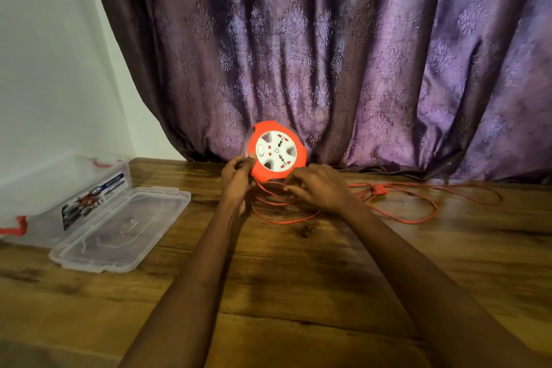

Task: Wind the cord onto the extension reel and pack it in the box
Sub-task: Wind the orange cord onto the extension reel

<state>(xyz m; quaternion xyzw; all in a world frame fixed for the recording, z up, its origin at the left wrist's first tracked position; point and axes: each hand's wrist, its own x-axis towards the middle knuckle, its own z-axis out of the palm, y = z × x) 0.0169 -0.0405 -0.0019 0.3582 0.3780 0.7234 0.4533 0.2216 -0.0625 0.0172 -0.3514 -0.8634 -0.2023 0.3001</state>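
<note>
An orange extension reel (276, 152) with a white socket face stands on edge at the back of the wooden table (298, 278), tilted toward me. My left hand (236, 181) grips its lower left rim. My right hand (318, 188) pinches the orange cord (418, 212) just below the reel. The cord lies in loose loops under both hands and trails off to the right, with its plug (380, 189) lying on the table. A clear plastic box (68, 188) with red latches sits at the left.
The box's clear lid (119, 230) lies flat on the table beside the box. A purple patterned curtain (358, 54) hangs directly behind the reel. A white wall (44, 69) is at the left.
</note>
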